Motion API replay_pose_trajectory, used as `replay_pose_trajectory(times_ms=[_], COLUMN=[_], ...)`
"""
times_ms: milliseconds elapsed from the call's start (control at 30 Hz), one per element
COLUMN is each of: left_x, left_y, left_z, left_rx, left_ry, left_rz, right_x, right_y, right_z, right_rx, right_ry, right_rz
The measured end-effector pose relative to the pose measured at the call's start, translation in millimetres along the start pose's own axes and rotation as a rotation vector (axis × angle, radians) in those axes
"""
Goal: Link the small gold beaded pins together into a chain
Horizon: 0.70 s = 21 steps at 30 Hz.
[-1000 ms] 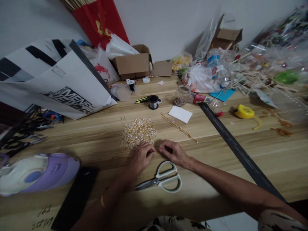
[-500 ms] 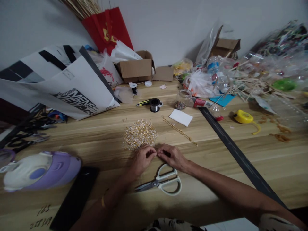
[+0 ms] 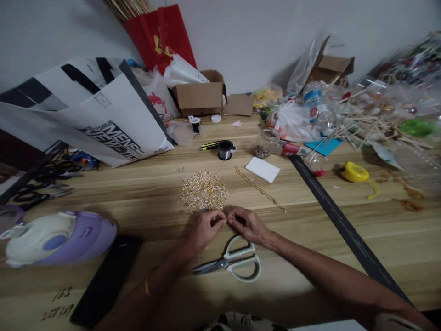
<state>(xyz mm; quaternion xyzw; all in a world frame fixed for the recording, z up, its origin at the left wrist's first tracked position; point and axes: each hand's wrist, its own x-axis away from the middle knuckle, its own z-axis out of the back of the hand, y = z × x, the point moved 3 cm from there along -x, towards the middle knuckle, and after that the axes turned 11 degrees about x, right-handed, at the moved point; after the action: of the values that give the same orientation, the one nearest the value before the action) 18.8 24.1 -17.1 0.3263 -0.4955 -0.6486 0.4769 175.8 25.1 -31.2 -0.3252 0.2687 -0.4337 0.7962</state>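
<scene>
My left hand and my right hand meet fingertip to fingertip just in front of a heap of clear and gold beads. Both are pinched closed; whatever sits between the fingertips is too small to make out. Directly below the hands lies a pair of scissors with pale handles, blades pointing left. A thin, pale thread-like line shows faintly under my left wrist. To the right of the heap, a gold chain stretches across the wood beside a white card.
Behind the beads stand a spool of wire and a jar of beads. A dark strip crosses the table at right, near a yellow tape measure. At left are a purple-and-white bottle, a black phone-like slab and a paper bag.
The view has shifted slightly, so the background sits a little farther right. My hands keep the same pinched pose, fingertips close together.
</scene>
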Motion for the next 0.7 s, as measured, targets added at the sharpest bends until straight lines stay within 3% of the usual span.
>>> replay_pose_trajectory(times_ms=[333, 700], left_x=[-2.3, -2.8], left_y=[-7.1, -7.4], left_z=[-3.6, -1.4], left_rx=[0.289, 0.160], left_ry=[-0.062, -0.040], left_rz=[0.019, 0.009], right_x=[0.9, 0.5], right_y=[4.6, 5.5], right_z=[-3.8, -4.4], right_rx=[-0.024, -0.021], right_ry=[-0.018, -0.025], right_rz=[-0.021, -0.021])
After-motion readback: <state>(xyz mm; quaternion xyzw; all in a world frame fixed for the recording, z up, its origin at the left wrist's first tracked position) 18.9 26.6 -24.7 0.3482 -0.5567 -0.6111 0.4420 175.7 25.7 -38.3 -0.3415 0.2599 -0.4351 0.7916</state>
